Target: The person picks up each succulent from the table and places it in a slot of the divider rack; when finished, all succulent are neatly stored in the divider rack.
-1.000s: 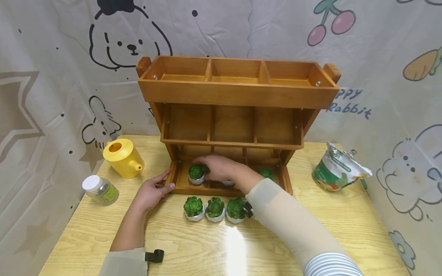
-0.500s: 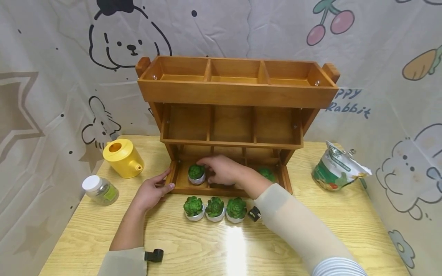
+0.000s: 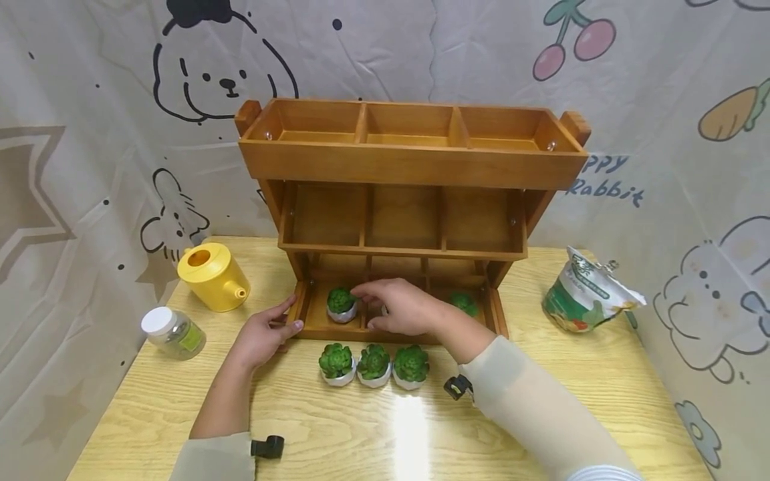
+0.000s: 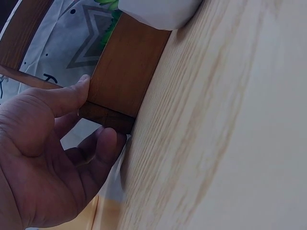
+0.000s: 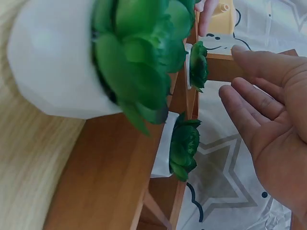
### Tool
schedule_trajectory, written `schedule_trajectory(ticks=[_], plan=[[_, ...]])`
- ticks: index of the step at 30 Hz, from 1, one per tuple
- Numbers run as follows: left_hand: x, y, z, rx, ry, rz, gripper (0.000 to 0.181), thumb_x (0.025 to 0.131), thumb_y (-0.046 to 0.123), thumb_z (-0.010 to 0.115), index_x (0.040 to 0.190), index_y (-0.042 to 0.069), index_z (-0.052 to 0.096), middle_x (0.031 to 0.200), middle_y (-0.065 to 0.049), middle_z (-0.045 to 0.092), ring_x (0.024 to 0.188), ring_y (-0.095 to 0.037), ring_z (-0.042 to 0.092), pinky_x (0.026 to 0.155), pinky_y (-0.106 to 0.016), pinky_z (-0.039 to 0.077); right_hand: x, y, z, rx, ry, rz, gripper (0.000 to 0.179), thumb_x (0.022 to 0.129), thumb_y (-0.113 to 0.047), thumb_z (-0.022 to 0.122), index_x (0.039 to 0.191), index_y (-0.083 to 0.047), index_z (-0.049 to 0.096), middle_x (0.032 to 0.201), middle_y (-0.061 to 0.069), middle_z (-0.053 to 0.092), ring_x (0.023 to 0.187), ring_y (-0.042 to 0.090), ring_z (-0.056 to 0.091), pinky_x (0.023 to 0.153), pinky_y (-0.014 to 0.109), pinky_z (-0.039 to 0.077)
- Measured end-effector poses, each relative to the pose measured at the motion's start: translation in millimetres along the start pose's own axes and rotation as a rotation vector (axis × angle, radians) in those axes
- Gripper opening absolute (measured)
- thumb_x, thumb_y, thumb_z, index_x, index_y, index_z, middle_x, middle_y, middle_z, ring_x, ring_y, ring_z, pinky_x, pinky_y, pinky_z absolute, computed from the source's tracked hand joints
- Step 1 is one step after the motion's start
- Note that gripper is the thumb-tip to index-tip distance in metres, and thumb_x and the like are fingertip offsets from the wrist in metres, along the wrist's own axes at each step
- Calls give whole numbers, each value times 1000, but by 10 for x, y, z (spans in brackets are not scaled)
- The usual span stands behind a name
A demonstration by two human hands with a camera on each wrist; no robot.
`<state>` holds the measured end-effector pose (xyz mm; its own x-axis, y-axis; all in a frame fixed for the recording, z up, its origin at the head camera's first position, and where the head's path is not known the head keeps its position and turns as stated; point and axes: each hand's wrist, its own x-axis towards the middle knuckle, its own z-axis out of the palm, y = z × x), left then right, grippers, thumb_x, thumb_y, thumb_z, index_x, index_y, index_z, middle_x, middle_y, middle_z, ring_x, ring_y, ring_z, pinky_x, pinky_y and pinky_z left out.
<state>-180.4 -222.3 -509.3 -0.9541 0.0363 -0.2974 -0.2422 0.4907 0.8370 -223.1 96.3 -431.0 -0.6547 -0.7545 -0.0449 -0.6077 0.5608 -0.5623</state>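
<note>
A three-tier wooden plant stand [image 3: 415, 167] stands on the table. My left hand [image 3: 265, 337] grips the left front corner of its bottom tier, thumb on the front and fingers at the side. My right hand [image 3: 406, 307] hovers over the bottom tier with its fingers extended, holding nothing. Just left of its fingertips, a potted succulent [image 3: 341, 302] sits in the left compartment. Another succulent [image 5: 181, 148] stands in the middle compartment, mostly hidden by my hand in the head view. In the right compartment is a third succulent [image 3: 463, 302].
Three potted succulents, left [image 3: 337, 363], middle [image 3: 373, 364] and right [image 3: 411, 365], line up before the stand. A yellow watering can [image 3: 215, 275] and a white-lidded jar [image 3: 174, 332] stand at left. A clipped green-and-white bag [image 3: 586, 294] stands at right.
My right hand has let go of the succulent in the left compartment and drawn back to the right. The left hand stays at the stand's corner.
</note>
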Motion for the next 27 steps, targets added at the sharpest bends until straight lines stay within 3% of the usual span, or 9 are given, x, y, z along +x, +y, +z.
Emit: schedule_trajectory(ticks=[6,18,22,27], plan=[[-8,6,-21,2,-3,-5,68,98,34,74,159,30,44,143,-23,50,124,-34,52,82,-35,60,-193,16,20,13,42,-21,59,98,-25,74,151,-11,54,140,6,63,115,23,65,98,39,54],[4,-35,10,9,-7,31,69,98,36,74,160,26,43,140,-23,52,122,-33,54,79,-35,61,-594,77,109,93,70,-27,55,98,-20,74,148,-6,55,139,10,64,119,26,66,99,43,56],[2,-40,6,1,-5,31,69,98,35,74,160,27,43,139,-23,52,121,-33,54,79,-35,61,-713,91,142,103,84,-42,56,97,-22,74,147,-4,56,143,10,62,120,25,67,101,40,54],[-1,-26,9,-12,-3,25,68,98,33,74,159,26,44,137,-22,52,118,-32,55,79,-35,61,-859,131,202,113,91,-18,57,98,-32,74,149,-11,56,144,3,61,121,18,65,102,35,54]])
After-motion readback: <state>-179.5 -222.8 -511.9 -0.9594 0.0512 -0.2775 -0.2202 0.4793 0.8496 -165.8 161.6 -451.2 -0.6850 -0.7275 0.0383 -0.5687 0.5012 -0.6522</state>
